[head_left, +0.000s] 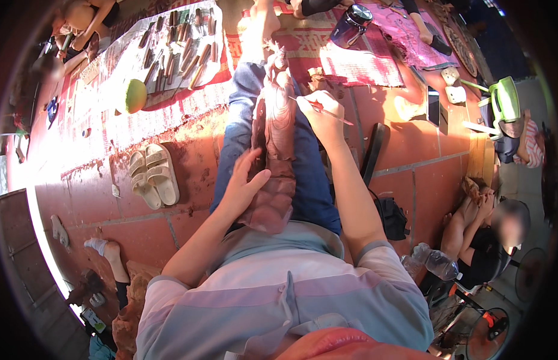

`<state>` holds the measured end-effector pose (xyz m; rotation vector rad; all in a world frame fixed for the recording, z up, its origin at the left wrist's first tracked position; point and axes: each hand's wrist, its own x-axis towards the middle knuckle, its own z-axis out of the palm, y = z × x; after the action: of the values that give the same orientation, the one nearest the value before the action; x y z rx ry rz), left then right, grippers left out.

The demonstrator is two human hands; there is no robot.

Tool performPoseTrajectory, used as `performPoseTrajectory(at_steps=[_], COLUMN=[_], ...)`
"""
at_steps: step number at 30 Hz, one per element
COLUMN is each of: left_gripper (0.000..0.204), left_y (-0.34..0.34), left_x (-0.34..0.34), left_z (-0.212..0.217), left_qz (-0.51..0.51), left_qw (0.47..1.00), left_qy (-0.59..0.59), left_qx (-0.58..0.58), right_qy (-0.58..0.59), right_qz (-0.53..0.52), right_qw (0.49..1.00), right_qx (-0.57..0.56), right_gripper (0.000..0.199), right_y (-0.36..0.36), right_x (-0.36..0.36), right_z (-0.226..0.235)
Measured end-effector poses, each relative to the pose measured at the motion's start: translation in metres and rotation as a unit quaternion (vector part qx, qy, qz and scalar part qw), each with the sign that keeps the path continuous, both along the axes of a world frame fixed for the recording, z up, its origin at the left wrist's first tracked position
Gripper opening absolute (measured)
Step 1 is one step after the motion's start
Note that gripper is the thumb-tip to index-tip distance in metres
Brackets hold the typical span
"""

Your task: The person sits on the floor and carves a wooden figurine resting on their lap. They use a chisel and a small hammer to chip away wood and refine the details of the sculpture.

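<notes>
A carved reddish-brown wooden figure lies lengthwise along my lap, between my legs in blue trousers. Its narrow, detailed end points away from me, and the blocky base rests near my waist. My right hand is closed around a thin pencil-like tool, whose tip is at the right side of the carved folds. By the lower left side of the figure is my left hand, fingers stretched and apart, slightly blurred. Whether its fingers touch the wood I cannot tell.
Several carving tools lie on a pale cloth ahead to the left, near a yellow-green round object. Beige sandals sit on the tiles at left. A dark flask stands far right of centre. Other people sit around; a fan is at lower right.
</notes>
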<state>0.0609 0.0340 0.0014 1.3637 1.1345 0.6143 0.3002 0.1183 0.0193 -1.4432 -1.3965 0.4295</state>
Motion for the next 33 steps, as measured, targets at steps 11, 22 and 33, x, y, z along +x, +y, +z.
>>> performPoseTrajectory(at_steps=[11, 22, 33], left_gripper=[0.06, 0.057, 0.059], left_y=[0.0, -0.008, -0.004], left_x=[0.004, 0.007, 0.009], left_z=[0.012, 0.011, 0.015], left_qz=[-0.007, 0.001, 0.004], left_qw=[0.997, 0.998, 0.997], left_qy=[-0.028, -0.021, -0.013], left_qx=[-0.076, -0.063, -0.072], right_qy=[-0.041, -0.073, -0.056], right_qz=[0.016, 0.041, 0.047], right_qw=[0.999, 0.996, 0.996], right_qx=[-0.031, -0.038, -0.043], right_gripper=[0.014, 0.017, 0.016], right_y=[-0.001, -0.012, -0.028], right_x=[0.002, -0.012, -0.016], right_z=[0.008, 0.014, 0.007])
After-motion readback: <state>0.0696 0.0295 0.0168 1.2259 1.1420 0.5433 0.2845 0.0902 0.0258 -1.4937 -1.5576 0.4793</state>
